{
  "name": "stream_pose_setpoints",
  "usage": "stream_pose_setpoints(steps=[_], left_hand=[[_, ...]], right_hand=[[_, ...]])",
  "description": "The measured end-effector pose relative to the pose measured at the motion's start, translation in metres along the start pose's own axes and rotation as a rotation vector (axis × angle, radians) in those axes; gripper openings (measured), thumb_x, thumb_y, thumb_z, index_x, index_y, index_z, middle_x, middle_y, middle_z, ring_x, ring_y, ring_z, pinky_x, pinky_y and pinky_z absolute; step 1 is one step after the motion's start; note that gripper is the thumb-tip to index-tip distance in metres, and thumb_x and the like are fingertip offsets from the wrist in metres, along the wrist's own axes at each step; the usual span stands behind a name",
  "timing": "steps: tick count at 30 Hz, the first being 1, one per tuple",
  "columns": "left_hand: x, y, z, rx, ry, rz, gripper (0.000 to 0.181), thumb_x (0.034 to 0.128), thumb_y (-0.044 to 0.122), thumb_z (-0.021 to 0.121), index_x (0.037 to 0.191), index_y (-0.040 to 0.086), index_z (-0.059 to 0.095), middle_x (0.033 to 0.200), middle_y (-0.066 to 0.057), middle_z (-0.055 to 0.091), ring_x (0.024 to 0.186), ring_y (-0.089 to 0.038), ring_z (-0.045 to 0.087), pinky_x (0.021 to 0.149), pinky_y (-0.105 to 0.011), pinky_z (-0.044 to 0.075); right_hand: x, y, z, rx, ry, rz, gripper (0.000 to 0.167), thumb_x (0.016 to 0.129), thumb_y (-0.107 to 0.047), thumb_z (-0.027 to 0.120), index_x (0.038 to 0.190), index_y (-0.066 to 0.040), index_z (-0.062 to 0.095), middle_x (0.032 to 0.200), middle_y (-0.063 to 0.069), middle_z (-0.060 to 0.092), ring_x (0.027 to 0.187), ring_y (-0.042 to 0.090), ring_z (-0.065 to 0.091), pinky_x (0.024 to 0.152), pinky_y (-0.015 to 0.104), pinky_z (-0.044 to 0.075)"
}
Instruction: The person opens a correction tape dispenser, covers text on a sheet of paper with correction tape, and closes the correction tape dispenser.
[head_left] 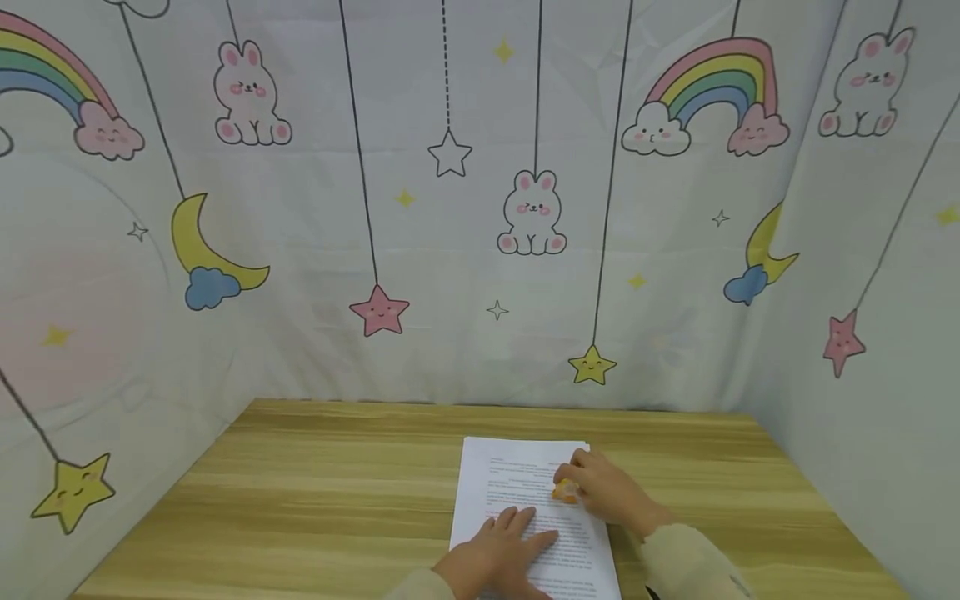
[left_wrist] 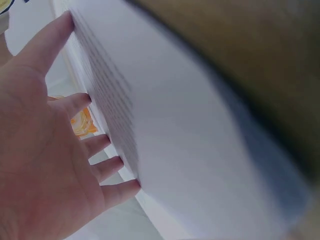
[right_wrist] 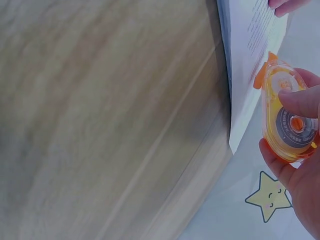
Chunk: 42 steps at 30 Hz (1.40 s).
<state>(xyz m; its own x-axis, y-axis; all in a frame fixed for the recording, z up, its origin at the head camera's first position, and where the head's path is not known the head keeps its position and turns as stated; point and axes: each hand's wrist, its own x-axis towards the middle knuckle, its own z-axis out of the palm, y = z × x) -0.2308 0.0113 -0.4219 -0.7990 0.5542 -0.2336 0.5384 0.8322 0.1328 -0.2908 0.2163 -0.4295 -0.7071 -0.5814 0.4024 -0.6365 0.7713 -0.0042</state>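
Note:
My right hand (head_left: 606, 490) grips an orange correction tape dispenser (right_wrist: 285, 112) with a clear case and a dark reel inside. Its tip, with an orange cap hanging beside it, points at the printed text in the right wrist view. Beneath both hands lies a stack of printed paper sheets (head_left: 480, 475). Lower on the page, my left hand (head_left: 501, 554) rests with spread fingers on the top sheet. In the left wrist view its fingertips touch the paper, and part of the orange dispenser shows behind the fingers. Whether the tip touches the paper I cannot tell.
The stack lies on a wood-grain table (head_left: 337, 483), toward its near side. A white cloth backdrop (head_left: 450, 350) printed with stars, rabbits and rainbows stands behind the table and along both sides.

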Motion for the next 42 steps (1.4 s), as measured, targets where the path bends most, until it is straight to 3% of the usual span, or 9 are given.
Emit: stream_pose_setpoints(steps=[10,17,22,42], left_hand=[[0.006,0.002,-0.001,0.002,-0.041,-0.041,0.069,0.0732,0.06,0.065,0.135,0.044,0.039,0.146,0.006,0.029,0.135,-0.022,0.028,0.106,-0.046,0.032],[0.01,0.003,0.002,0.03,-0.02,-0.019,0.071,0.0721,0.06,0.066,0.135,0.044,0.039,0.146,0.005,0.031,0.133,-0.022,0.03,0.105,-0.046,0.034],[0.01,0.004,0.003,0.07,0.009,-0.017,0.071,0.0705,0.062,0.066,0.134,0.043,0.04,0.144,0.004,0.033,0.132,-0.021,0.032,0.103,-0.046,0.036],[0.012,0.001,0.006,0.022,-0.025,-0.064,0.069,0.0707,0.06,0.066,0.133,0.044,0.041,0.146,0.006,0.031,0.136,-0.023,0.03,0.106,-0.046,0.033]], right_hand=[[0.004,0.0,0.004,-0.052,-0.084,0.019,0.028,0.075,0.0,0.063,0.091,-0.023,0.064,0.085,-0.004,0.052,0.077,0.012,0.045,0.066,0.028,0.043],[0.007,-0.003,-0.005,-0.17,-0.135,-0.087,0.011,0.082,-0.014,0.065,0.089,-0.021,0.062,0.085,-0.002,0.053,0.073,0.012,0.044,0.066,0.028,0.043],[0.011,-0.008,-0.013,-0.246,-0.151,-0.141,0.009,0.083,-0.019,0.065,0.091,-0.021,0.061,0.086,0.0,0.053,0.074,0.016,0.046,0.065,0.029,0.045],[0.011,-0.009,-0.013,-0.265,-0.251,-0.053,0.021,0.079,-0.011,0.067,0.095,-0.023,0.061,0.091,0.0,0.053,0.082,0.018,0.05,0.063,0.031,0.048]])
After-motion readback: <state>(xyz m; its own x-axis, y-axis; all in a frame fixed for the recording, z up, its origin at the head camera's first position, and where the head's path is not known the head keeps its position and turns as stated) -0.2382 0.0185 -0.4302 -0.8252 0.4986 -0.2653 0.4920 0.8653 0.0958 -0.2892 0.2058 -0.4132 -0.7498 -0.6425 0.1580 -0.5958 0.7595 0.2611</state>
